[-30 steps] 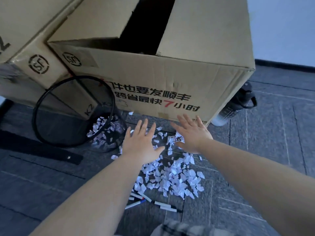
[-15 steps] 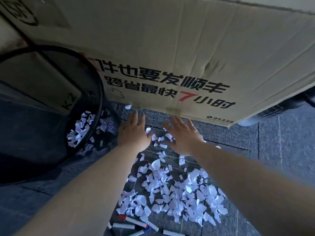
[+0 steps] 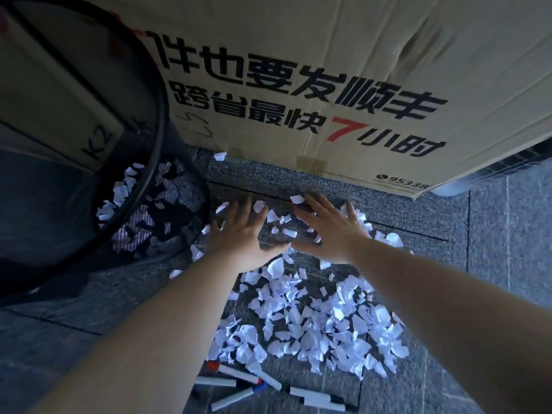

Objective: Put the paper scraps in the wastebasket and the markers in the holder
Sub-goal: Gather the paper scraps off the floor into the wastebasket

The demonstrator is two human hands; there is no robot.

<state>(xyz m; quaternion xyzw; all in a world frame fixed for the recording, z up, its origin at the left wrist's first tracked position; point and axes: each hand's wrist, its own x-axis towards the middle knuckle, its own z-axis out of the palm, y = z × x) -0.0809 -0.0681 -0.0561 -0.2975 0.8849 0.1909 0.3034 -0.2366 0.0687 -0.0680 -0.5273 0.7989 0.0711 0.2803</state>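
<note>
I see a floor of dark grey carpet tiles point(image 3: 493, 234) with thin seams, and a large brown cardboard box point(image 3: 343, 55) printed with black characters and a red 7 filling the view from 11 to 2 o'clock. At 9 o'clock stands the black wire-mesh wastebasket point(image 3: 162, 121), some white scraps already inside it. My left hand point(image 3: 239, 234) and right hand point(image 3: 328, 231) lie side by side near the centre, palms down, fingers straight and spread flat on the carpet among loose bits, holding nothing. The heap of torn white paper scraps point(image 3: 313, 318) spreads from centre toward 5 o'clock, just behind the wrists. At 6 o'clock lie the white markers point(image 3: 239, 375) (red, blue and black caps), crossing one another on the floor.
</note>
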